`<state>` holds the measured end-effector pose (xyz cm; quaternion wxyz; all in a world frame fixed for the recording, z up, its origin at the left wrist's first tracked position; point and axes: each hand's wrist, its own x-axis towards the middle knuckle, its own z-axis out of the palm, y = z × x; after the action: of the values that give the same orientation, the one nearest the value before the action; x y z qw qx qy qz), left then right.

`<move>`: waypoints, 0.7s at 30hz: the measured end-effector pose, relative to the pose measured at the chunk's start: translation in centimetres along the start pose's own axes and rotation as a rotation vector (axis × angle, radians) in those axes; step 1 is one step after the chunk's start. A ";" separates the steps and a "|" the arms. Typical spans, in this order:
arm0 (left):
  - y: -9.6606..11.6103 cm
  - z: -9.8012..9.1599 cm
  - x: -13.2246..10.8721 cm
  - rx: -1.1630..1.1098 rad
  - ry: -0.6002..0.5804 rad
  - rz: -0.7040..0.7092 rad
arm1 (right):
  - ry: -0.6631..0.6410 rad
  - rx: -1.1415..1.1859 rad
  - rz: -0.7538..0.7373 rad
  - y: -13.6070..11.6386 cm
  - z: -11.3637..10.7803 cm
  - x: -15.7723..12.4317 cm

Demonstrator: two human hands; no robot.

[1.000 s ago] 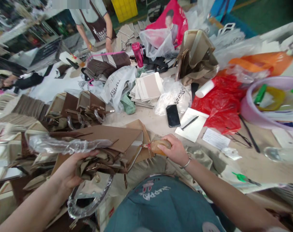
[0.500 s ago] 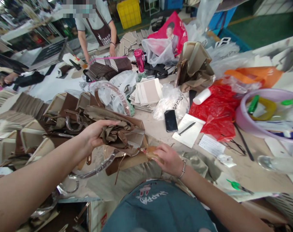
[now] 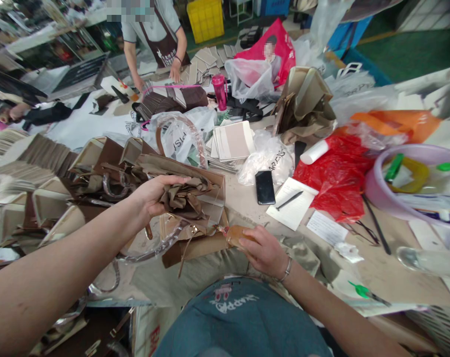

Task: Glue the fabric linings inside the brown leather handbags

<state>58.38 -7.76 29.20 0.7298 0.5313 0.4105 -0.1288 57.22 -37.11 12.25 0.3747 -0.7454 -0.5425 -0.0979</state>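
In the middle of the view an unfinished brown handbag point(image 3: 215, 186) lies on its side on the table. My left hand point(image 3: 154, 196) is closed on its bunched olive-brown lining point(image 3: 188, 198), at the bag's opening. The plastic-wrapped handle point(image 3: 150, 254) curves below that hand. My right hand point(image 3: 264, 250) is wrapped round an amber squeeze bottle point(image 3: 236, 234) with a reddish neck. Its narrow tip points left, close against the bag's near edge; I cannot tell whether it touches. A brown flap and a thin strap hang toward me.
More unfinished bags point(image 3: 94, 158) crowd the left. A phone point(image 3: 265, 187), a notepad with a pen point(image 3: 292, 203), a red plastic bag point(image 3: 334, 173) and a purple basin point(image 3: 377, 173) stand to the right. Across the table a co-worker point(image 3: 161, 34) handles dark brown pieces.
The view has shifted slightly, so most of the scene sits a little farther right. Both hands keep their holds, and the bottle tip stays at the bag's edge.
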 end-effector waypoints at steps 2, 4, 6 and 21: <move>0.0 -0.3 0.2 -0.002 -0.027 -0.010 | -0.002 0.002 -0.039 -0.2 0.1 -0.1; 0.1 -0.4 0.2 -0.013 -0.040 -0.022 | 0.003 -0.014 -0.029 -0.1 0.2 -0.3; 0.1 -0.3 -0.1 -0.026 -0.042 -0.030 | 0.031 -0.036 0.020 0.1 0.4 -0.4; 0.9 0.3 0.8 -0.021 -0.062 0.011 | 0.128 0.073 0.177 0.8 1.3 -0.5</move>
<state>59.57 -7.48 29.27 0.7483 0.5216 0.3863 -0.1369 57.41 -36.76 10.71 0.4424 -0.7686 -0.4528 -0.0920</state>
